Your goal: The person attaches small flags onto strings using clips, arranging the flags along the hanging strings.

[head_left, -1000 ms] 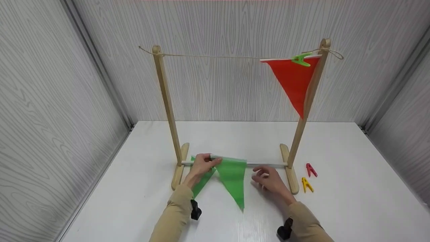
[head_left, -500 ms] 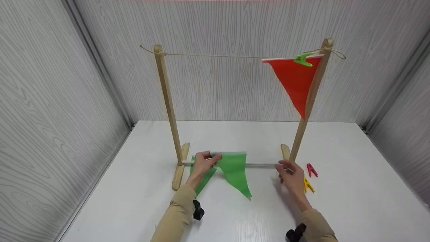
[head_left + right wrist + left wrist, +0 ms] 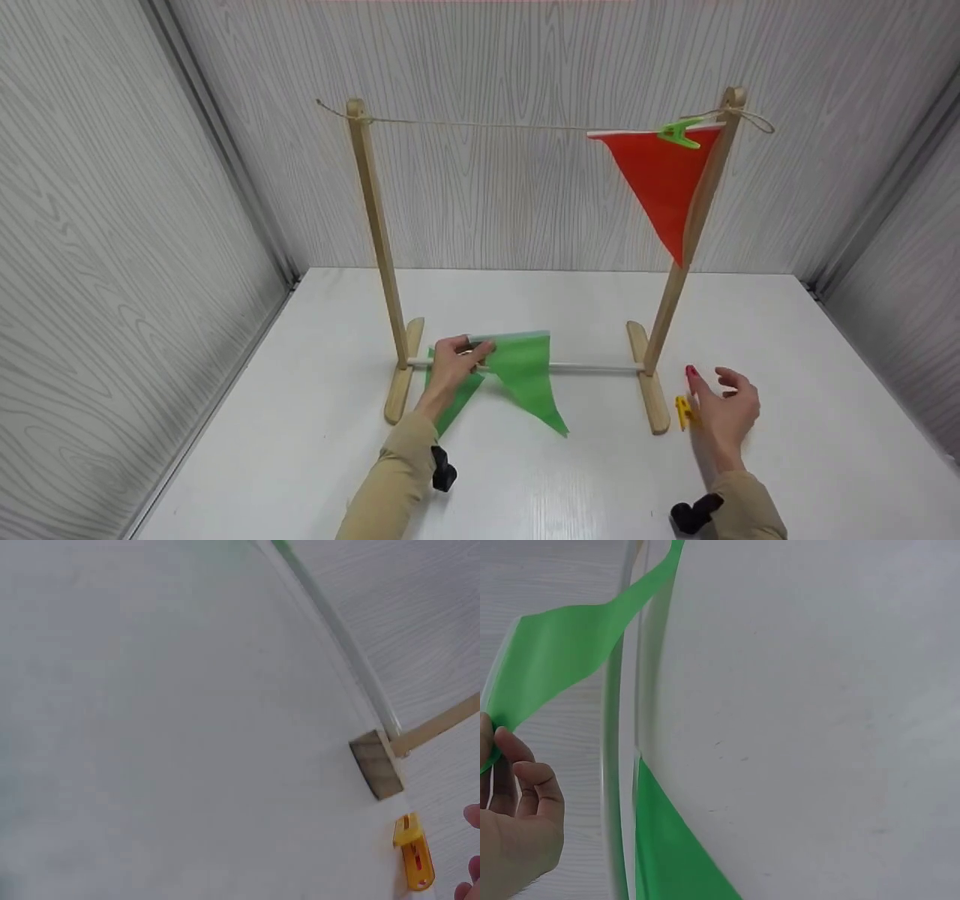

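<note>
The person's left hand pinched the left corner of a green triangular fabric flag in its grip, by the pale top edge. That flag was raised in front of a white horizontal bar, its point hanging toward the near right. A second green triangular flag lay on the white desk by the bar's left end, partly hidden by the left hand and forearm.

At the right, the grip of the right hand was spread, thumb apart from fingers. The thumb overlapped a small red plastic clip; whether it touched could not be told. A yellow plastic clip lay just nearer.

Above, a thin twine cord ran between two wooden posts, with a red triangular flag held at its right end by a lime-green plastic clip.
</note>
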A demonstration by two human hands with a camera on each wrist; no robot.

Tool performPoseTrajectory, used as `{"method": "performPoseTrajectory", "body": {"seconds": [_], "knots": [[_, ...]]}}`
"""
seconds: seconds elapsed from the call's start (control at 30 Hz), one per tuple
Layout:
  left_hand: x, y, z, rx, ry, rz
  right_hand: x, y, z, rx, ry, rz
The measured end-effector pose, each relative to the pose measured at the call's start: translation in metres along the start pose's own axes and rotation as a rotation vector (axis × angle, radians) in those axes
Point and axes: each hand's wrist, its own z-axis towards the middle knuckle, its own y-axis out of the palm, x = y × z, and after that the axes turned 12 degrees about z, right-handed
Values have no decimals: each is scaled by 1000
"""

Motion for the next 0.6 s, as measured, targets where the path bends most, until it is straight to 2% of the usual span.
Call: {"method": "performPoseTrajectory", "body": {"seconds": [0.17, 0.3, 0.4, 0.6], "knots": [[2, 1, 0, 7, -12, 3, 4, -5, 5, -93, 151, -90], [2, 1, 0, 14, -27, 12, 3, -7, 9, -133, 248, -98], [0, 1, 0, 18, -34, 15, 2, -8, 11, -150, 275, -104], [-2, 0, -1, 13, -7, 12, 2, -10, 14, -190, 227, -192]]}}
